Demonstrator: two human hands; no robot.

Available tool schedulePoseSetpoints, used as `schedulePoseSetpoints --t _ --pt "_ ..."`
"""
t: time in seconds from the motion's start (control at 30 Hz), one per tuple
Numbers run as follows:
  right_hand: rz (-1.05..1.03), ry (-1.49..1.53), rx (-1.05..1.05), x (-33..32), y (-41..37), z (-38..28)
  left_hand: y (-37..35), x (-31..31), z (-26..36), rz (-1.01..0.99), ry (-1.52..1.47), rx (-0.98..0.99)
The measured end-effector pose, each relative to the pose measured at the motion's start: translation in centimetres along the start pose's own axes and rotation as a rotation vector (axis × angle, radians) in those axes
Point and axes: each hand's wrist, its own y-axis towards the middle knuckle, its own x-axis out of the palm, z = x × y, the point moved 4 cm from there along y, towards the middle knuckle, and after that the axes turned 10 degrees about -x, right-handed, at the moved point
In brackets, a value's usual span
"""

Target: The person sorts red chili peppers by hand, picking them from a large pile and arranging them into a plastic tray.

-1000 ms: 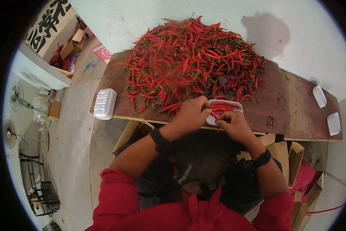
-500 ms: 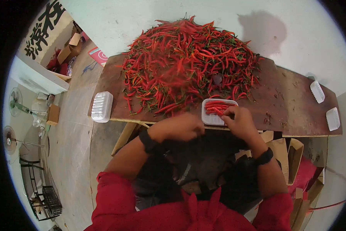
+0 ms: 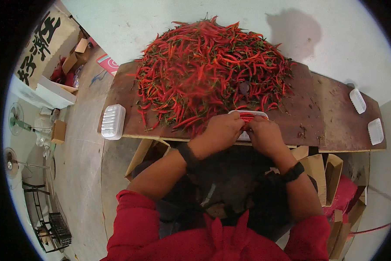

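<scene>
Red chili peppers (image 3: 251, 116) lie side by side in a white foam tray (image 3: 265, 114) at the table's front edge. My left hand (image 3: 221, 134) reaches over the tray's left side, fingers bent and closed at the peppers. Close against it, my right hand (image 3: 266, 135) pinches at the near ends of the same peppers. The fingertips of both hands meet there and hide most of the tray. Behind them rises a big heap of loose red chili peppers (image 3: 247, 58) with green stems.
A stack of white trays (image 3: 113, 122) stands at the table's left end. Two more white trays, one farther back (image 3: 357, 101) and one nearer (image 3: 376, 131), lie at the right end. Open cardboard boxes (image 3: 315, 174) sit below the brown tabletop (image 3: 306, 113). Fans stand far left.
My left hand has moved right and forward from in front of the heap to the tray, meeting my right hand. My right hand has shifted slightly left over the peppers.
</scene>
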Motion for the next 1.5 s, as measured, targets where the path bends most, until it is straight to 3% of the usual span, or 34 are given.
schedulePoseSetpoints --t 0.1,0.23,0.4,1.5 --pt "-0.011 -0.002 0.004 0.2 -0.1 0.6 0.2 0.4 0.3 0.111 0.024 0.093" --pt "-0.064 -0.01 0.112 -0.1 0.3 1.4 0.6 0.7 0.2 0.074 0.095 0.01" --pt "-0.01 0.024 0.102 -0.4 -0.1 2.2 0.7 1.0 -0.5 0.013 0.106 -0.053" --pt "-0.075 -0.013 0.09 0.3 -0.1 1.3 0.7 0.6 -0.3 0.03 0.118 -0.048"
